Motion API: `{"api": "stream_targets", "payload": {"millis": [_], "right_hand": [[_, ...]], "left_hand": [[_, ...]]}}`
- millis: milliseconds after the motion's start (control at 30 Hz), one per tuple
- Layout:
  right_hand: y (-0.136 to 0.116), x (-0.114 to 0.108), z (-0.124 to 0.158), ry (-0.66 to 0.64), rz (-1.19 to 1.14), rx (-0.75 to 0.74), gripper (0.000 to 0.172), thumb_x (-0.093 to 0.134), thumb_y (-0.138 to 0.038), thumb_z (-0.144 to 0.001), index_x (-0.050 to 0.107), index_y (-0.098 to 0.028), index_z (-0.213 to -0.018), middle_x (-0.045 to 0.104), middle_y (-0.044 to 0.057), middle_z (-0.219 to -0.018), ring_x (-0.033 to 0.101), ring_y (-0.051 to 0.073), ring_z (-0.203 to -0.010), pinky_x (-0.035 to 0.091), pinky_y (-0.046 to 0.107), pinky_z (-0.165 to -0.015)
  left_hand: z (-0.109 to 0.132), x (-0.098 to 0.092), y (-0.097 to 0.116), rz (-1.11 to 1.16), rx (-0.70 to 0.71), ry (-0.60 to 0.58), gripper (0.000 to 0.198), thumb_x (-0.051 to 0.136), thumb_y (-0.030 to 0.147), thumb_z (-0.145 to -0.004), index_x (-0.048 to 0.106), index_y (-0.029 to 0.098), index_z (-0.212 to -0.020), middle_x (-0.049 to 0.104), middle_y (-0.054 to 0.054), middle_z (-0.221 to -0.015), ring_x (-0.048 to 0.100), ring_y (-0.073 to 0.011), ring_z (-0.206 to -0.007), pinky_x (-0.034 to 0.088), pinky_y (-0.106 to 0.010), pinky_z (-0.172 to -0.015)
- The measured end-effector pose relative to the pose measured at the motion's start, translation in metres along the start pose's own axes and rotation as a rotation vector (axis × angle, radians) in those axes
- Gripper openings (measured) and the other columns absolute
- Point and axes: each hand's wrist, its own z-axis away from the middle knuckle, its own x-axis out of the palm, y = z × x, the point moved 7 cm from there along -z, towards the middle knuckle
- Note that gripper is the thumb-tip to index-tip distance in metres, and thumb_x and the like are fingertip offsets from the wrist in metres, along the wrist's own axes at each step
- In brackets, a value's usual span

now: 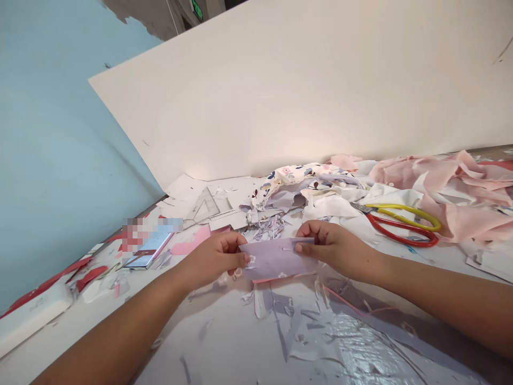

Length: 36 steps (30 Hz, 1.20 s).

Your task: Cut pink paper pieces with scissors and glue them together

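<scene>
A small rectangle of lilac fabric with white flower prints is stretched between my two hands, just above the table. My left hand pinches its left end between thumb and fingers. At the right end, my right hand grips it with the thumb on the front face. A thin pink edge shows along the fabric's lower side; what it belongs to I cannot make out. Below lie lilac fabric scraps and thin trimmings. Scissors with one yellow and one red handle rest on cloth to the right of my right hand.
A phone lies at the left, near red scraps and a white case-like object. Behind my hands are a clear set square, floral cloth and pink cloth. A large white board stands at the back.
</scene>
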Motion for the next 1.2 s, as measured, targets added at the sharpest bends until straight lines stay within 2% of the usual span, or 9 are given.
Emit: {"api": "stream_targets", "payload": {"millis": [67,133,267,367,467,633,800,967,1200], "right_hand": [[-0.011,0.005,0.008,-0.140,-0.091,-0.006,0.021,0.063,-0.035,-0.066,0.051,-0.018,-0.072,0.050,-0.004,-0.064,0.044,0.007,-0.055,0.033,0.020,-0.050],[-0.020,0.010,0.020,-0.299,-0.060,0.044,0.018,0.062,-0.033,-0.067,0.052,-0.019,-0.072,0.051,-0.003,-0.062,0.044,0.007,-0.053,0.034,0.020,-0.049],[-0.034,0.004,0.033,-0.329,0.161,0.009,0.010,0.062,-0.030,-0.068,0.060,-0.021,-0.072,0.060,0.001,-0.081,0.053,0.013,-0.072,0.041,0.024,-0.063],[-0.027,0.009,0.036,-0.383,0.190,0.075,0.013,0.061,-0.032,-0.068,0.060,-0.021,-0.074,0.059,0.001,-0.073,0.052,0.012,-0.064,0.040,0.023,-0.056],[-0.022,0.007,0.032,-0.284,0.239,0.061,0.013,0.058,-0.033,-0.070,0.058,-0.020,-0.070,0.053,-0.002,-0.063,0.047,0.009,-0.055,0.036,0.020,-0.049],[-0.011,0.001,0.019,-0.146,0.210,0.058,0.016,0.057,-0.035,-0.070,0.053,-0.019,-0.071,0.054,-0.002,-0.062,0.052,0.010,-0.052,0.039,0.021,-0.049],[0.003,-0.003,0.005,-0.016,0.274,0.067,0.020,0.054,-0.039,-0.071,0.049,-0.020,-0.070,0.052,-0.003,-0.056,0.050,0.010,-0.047,0.035,0.021,-0.046],[0.009,-0.004,-0.005,0.087,0.419,0.026,0.022,0.054,-0.043,-0.069,0.050,-0.022,-0.071,0.044,-0.005,-0.054,0.041,0.009,-0.047,0.029,0.022,-0.044],[0.016,-0.009,-0.010,0.145,0.533,-0.027,0.024,0.053,-0.045,-0.070,0.045,-0.022,-0.072,0.047,-0.004,-0.058,0.040,0.011,-0.052,0.027,0.021,-0.044]], "left_hand": [[0.010,0.002,0.006,0.052,0.039,-0.053,0.021,0.061,0.036,-0.066,0.051,0.019,-0.069,0.049,0.003,-0.060,0.043,-0.0077,-0.053,0.032,-0.020,-0.048],[0.020,0.009,0.012,-0.002,0.057,-0.155,0.018,0.059,0.036,-0.067,0.053,0.019,-0.070,0.050,0.001,-0.063,0.046,-0.0102,-0.058,0.035,-0.022,-0.052],[0.029,0.018,0.026,-0.163,0.196,-0.216,0.013,0.062,0.028,-0.066,0.052,0.020,-0.064,0.054,-0.001,-0.084,0.048,-0.0134,-0.077,0.038,-0.025,-0.069],[0.027,0.031,0.015,-0.023,0.102,-0.320,0.018,0.062,0.029,-0.066,0.048,0.018,-0.062,0.055,-0.002,-0.083,0.050,-0.0122,-0.072,0.039,-0.024,-0.065],[0.020,0.028,0.004,0.109,0.046,-0.203,0.021,0.060,0.031,-0.068,0.044,0.018,-0.065,0.053,0.001,-0.069,0.048,-0.0094,-0.063,0.037,-0.022,-0.057],[0.010,0.024,-0.008,0.003,-0.035,-0.110,0.022,0.056,0.033,-0.071,0.041,0.018,-0.064,0.058,0.001,-0.061,0.051,-0.0091,-0.057,0.035,-0.021,-0.053],[-0.005,0.012,-0.020,0.020,-0.093,0.021,0.021,0.053,0.038,-0.072,0.044,0.018,-0.072,0.060,0.001,-0.049,0.051,-0.0095,-0.047,0.034,-0.020,-0.049],[-0.012,0.010,-0.035,0.026,-0.132,0.032,0.026,0.054,0.042,-0.070,0.043,0.019,-0.071,0.054,0.004,-0.041,0.049,-0.0089,-0.037,0.029,-0.019,-0.043],[-0.013,0.015,-0.044,-0.065,-0.159,0.055,0.029,0.050,0.049,-0.070,0.043,0.021,-0.076,0.052,0.006,-0.041,0.047,-0.0095,-0.037,0.027,-0.018,-0.039]]}}
